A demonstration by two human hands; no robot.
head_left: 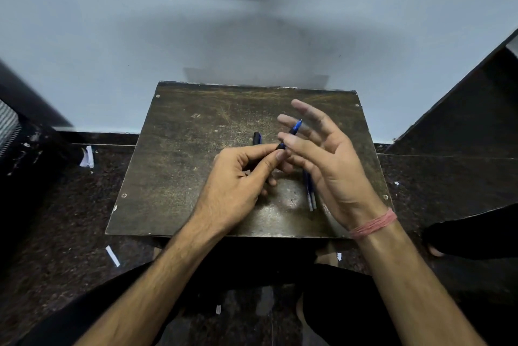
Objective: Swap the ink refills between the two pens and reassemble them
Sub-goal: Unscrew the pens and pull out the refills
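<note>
— Left hand (238, 177)?
— Closed, thumb and forefinger pinched on the dark barrel of a blue plastic pen (293, 134), tip pointing up and away, probably steadied that way for screwing or seating

— And the right hand (328, 160)?
— Spread wide, fingers splayed, gripping nothing; hovering just beside the pen's blue front end, perhaps between twists

— Other parts?
— Lying on the worn, scratched brown wooden board (179, 166): a short dark cap or barrel piece (257, 138) just beyond the left knuckles, and thin blue-and-clear tubes (311, 194) below the right palm, likely refill or second pen body, parked within easy reach; hard to tell which

— Progress?
— Seemingly midway: one pen in hand, the other apart
</note>
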